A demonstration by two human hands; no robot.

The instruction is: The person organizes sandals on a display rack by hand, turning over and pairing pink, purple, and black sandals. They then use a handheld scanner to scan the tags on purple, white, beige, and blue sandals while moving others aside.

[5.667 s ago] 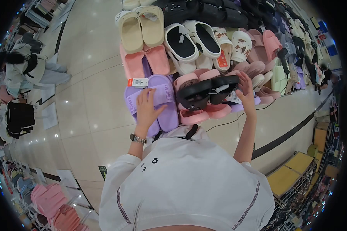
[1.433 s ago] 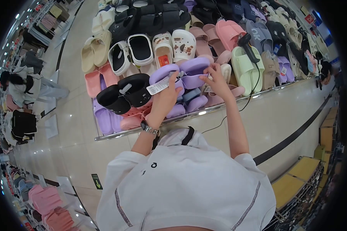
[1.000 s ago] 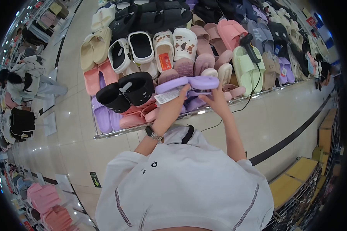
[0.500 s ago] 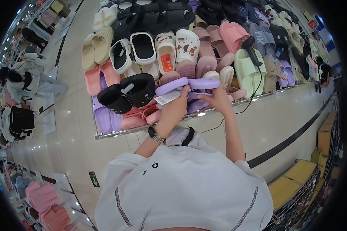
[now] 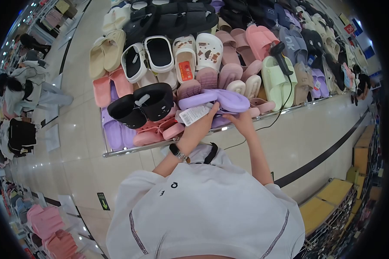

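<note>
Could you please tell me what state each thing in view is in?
Left hand, gripping
Right hand, gripping
Held purple slippers, lifted, tagged
White tag, printed side showing
Black clogs, tied together
White clogs, black insides showing
Handheld scanner, lying on green slippers, corded

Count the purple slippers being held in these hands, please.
2: the left slipper, above the white tag by the left hand, and the right slipper, above the right hand. No third held one shows, though something underneath could be hidden.
</note>
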